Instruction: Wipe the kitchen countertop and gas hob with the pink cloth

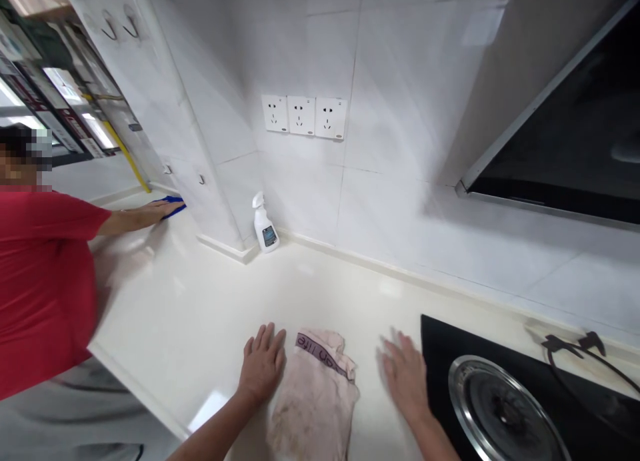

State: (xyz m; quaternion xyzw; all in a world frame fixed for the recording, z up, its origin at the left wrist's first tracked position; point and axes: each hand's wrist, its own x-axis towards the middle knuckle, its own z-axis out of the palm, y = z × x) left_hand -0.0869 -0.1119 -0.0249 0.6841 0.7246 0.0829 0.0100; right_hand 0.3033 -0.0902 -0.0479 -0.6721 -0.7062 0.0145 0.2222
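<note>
I'm in a kitchen: a black hob (439, 358) sits in the pale counter (200, 301) at lower right, and a dark range hood (575, 134) slants from the tiled wall (400, 201) at upper right.

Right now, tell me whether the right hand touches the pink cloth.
Apart: the head view shows white counter between the right hand and the pink cloth.

Matt cloth (315, 408), glossy countertop (195, 301).

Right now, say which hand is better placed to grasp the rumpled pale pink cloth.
Probably the left hand: it is close beside the cloth, while the right hand sits farther off.
</note>
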